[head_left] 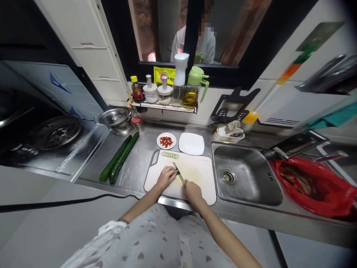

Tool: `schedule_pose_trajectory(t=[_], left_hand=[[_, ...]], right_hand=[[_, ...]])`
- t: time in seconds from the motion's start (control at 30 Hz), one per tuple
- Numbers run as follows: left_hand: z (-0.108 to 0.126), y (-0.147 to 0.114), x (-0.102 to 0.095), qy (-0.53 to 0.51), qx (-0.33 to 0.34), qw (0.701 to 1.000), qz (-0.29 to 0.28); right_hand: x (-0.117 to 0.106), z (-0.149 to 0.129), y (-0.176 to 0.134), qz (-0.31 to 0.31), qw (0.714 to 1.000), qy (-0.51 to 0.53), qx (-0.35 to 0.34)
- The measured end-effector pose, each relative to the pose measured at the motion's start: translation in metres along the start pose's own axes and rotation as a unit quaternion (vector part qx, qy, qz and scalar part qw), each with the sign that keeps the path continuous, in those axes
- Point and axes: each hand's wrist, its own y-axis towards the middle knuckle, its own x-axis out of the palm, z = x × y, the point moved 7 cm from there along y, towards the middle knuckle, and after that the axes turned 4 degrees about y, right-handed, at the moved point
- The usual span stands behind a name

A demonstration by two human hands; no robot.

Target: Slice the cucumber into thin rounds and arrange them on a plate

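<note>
The right hand (192, 191) is closed around the handle of a knife (181, 177), while the left hand (166, 176), fingers curled, grips a short green piece (176, 172) at the blade, over the cutting board (205, 182). Slicing looks partly done: a neat overlapping row of pale slices (170, 155) lies along the board's far edge, with the held piece unfinished (how much remains is hidden by the fingers). Farther left, two whole cucumbers (124, 158) lie uncut on the bench (146, 139); beyond the board stands a white plate (191, 144).
</note>
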Motion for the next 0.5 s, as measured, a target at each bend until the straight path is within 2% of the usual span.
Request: schedule_pose_trajectory(t=[0.23,0.5], left_hand=[[-0.003,-0.001,0.001,-0.008,-0.013,1.0,-0.006],[-0.004,0.0,0.001,-0.008,-0.013,1.0,-0.007]], right_hand=[[0.008,0.009,-0.015,0.001,1.0,0.001,0.008],[0.002,0.0,0.0,0.0,1.0,0.003,0.004]])
